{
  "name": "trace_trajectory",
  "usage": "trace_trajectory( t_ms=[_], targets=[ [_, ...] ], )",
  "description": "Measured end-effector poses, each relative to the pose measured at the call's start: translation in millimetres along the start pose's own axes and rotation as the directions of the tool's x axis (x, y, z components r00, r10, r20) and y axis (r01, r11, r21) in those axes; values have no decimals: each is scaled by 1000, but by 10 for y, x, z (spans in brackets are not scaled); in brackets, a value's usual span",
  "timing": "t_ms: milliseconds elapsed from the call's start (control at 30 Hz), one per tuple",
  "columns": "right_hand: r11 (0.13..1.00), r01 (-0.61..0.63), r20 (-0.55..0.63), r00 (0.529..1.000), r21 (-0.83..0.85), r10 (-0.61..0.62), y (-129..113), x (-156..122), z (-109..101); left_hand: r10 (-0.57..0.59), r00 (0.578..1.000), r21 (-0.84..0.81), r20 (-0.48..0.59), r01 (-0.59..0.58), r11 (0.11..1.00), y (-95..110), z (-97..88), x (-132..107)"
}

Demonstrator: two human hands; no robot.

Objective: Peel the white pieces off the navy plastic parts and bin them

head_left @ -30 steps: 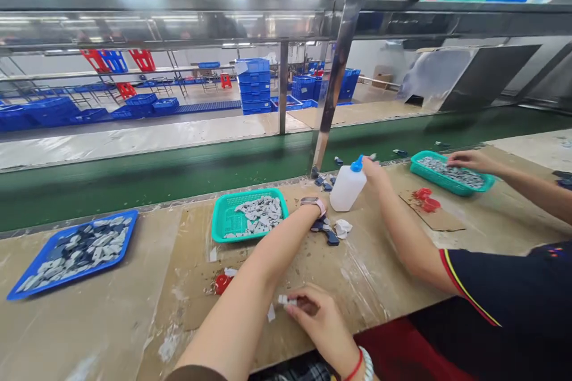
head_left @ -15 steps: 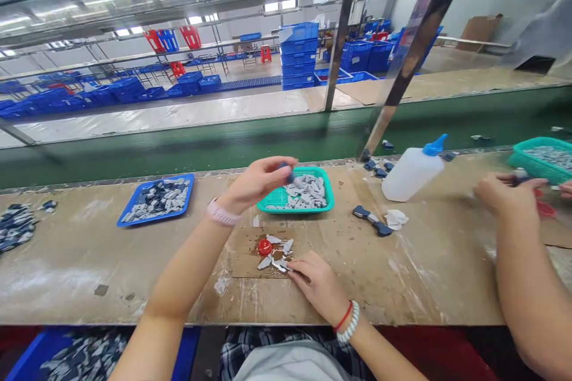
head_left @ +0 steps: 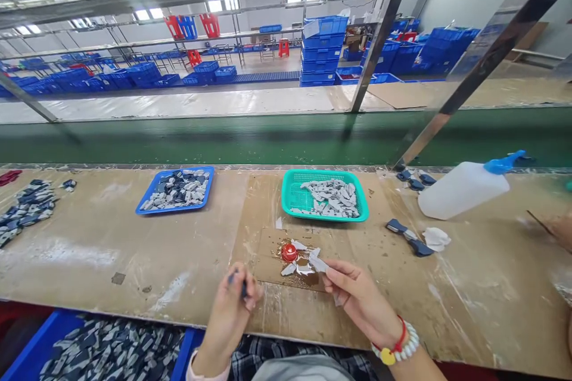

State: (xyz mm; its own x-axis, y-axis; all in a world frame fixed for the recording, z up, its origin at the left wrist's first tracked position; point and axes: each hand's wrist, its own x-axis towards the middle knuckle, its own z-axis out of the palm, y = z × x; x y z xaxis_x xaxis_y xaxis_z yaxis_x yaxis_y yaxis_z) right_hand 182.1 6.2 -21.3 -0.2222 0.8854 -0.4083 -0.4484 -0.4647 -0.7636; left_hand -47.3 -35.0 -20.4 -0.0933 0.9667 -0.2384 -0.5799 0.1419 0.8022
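My left hand (head_left: pixel 230 309) is closed round a small dark navy piece (head_left: pixel 243 289), low over the table's near side. Between thumb and fingers, my right hand (head_left: pixel 360 297) pinches a flat light-grey piece (head_left: pixel 318 262) above the cardboard sheet (head_left: pixel 268 250). Another pale bit shows under those fingers. On the cardboard a round red cap (head_left: pixel 289 252) sits amid wet brownish liquid, with a few grey pieces (head_left: pixel 289 269) around it. Behind them stands a green basket (head_left: pixel 292 196) of grey pieces.
To the left lie a blue tray (head_left: pixel 142 205) of mixed pieces and a pile of dark pieces (head_left: pixel 31 205). A white bottle with blue nozzle (head_left: pixel 462 190), joined navy pieces (head_left: pixel 409 237) and crumpled tissue (head_left: pixel 437 239) are rightward. Below the edge is a blue bin (head_left: pixel 33 342).
My left hand has come back from over the green basket to the near side, with the dark piece in it. My right hand has lifted a grey piece off the cardboard. The view has turned right.
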Motion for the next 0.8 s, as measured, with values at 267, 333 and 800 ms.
trace_trajectory(
  t_ms=[267,333,800],
  targets=[
    [497,700,353,700,-513,-621,-221,-191,207,0,950,656,313,-217,723,-3,576,83],
    [363,773,447,609,-520,-655,-252,-209,244,22,940,664,341,-258,702,23,663,69],
    [3,786,739,583,-619,-337,-275,-159,204,257,960,840,-112,-47,540,70,216,-160]
  ],
)
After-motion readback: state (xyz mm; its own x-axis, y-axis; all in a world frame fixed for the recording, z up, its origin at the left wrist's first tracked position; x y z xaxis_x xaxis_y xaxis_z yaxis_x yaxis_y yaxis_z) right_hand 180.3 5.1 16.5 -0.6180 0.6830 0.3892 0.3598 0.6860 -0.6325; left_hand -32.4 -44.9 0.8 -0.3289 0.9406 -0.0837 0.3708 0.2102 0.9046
